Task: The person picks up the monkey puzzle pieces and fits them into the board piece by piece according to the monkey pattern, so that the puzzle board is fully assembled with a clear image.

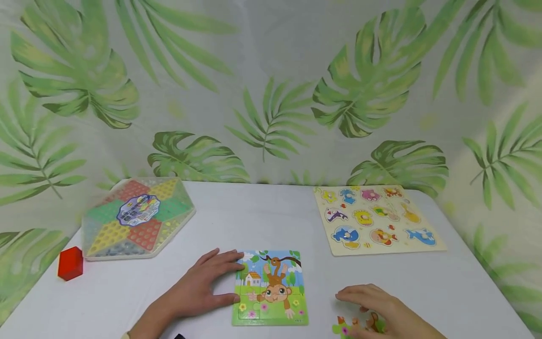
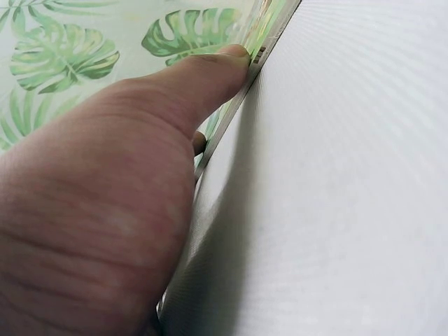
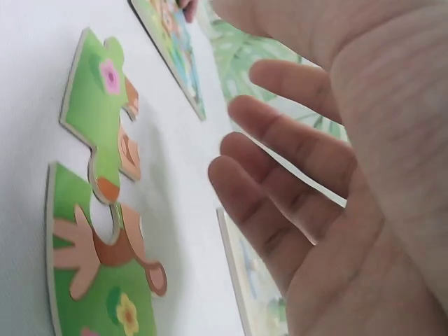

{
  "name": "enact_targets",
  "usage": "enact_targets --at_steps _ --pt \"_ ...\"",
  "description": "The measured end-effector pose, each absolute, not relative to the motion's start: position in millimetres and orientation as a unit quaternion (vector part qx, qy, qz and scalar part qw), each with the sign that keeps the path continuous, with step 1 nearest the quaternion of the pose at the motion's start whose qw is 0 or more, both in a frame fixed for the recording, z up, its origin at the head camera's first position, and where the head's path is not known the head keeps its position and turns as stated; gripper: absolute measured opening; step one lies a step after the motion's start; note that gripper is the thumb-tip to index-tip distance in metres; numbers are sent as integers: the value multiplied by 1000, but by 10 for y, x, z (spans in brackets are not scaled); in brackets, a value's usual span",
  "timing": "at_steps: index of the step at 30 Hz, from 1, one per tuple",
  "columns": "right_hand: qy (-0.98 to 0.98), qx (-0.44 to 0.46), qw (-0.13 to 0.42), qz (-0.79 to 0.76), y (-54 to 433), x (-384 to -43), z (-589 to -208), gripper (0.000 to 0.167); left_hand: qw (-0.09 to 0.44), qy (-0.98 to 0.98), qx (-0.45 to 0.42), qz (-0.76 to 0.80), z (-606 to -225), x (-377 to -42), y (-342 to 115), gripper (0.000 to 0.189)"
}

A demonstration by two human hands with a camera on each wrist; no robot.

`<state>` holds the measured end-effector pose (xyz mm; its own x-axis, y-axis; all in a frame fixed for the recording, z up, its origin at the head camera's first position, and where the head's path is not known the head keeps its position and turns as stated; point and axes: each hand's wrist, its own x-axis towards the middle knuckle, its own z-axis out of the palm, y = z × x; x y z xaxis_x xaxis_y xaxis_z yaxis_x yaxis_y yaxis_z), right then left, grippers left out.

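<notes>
A monkey jigsaw puzzle [image 1: 281,282] lies flat near the table's front, its picture showing a house and grass. My left hand [image 1: 207,282] rests at its left side, fingertips and thumb touching the edge; in the left wrist view the thumb [image 2: 217,73] lies against the puzzle's rim. To the right, my right hand [image 1: 383,306] hovers over loose jigsaw pieces [image 1: 342,328], partly hiding them. Seen from the right wrist, its fingers [image 3: 294,147] are spread and hold nothing. A green piece with a pink flower [image 3: 94,98] lies beside a piece with a monkey's hand [image 3: 105,259].
A hexagonal Chinese checkers box [image 1: 137,219] lies at the back left, with a red block [image 1: 70,263] at its near corner. At the back right is a wooden sea-animal peg puzzle [image 1: 377,219]. Leaf-print cloth [image 1: 271,94] hangs behind the white table [image 1: 254,212].
</notes>
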<state>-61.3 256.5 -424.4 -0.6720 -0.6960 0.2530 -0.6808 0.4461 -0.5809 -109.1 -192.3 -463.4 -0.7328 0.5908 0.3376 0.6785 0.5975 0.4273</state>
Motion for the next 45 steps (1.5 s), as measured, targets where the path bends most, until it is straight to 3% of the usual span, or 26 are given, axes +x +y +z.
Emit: enact_targets --at_steps 11,16,23,45 --pt "870 -398 76 -282 2731 -601 -4291 65 82 -889 -360 -269 -4645 -1066 -1924 56" --pt "880 -362 103 -289 2746 -583 -4279 62 97 -889 -361 -265 -4613 -1078 -1922 56" --pt "875 -397 54 -274 2752 -593 -4298 62 90 -892 -357 -262 -4604 -1091 -1927 57" --pt "874 -398 76 -267 2742 -617 -4316 35 95 -890 -361 -263 -4595 -1070 -1918 54"
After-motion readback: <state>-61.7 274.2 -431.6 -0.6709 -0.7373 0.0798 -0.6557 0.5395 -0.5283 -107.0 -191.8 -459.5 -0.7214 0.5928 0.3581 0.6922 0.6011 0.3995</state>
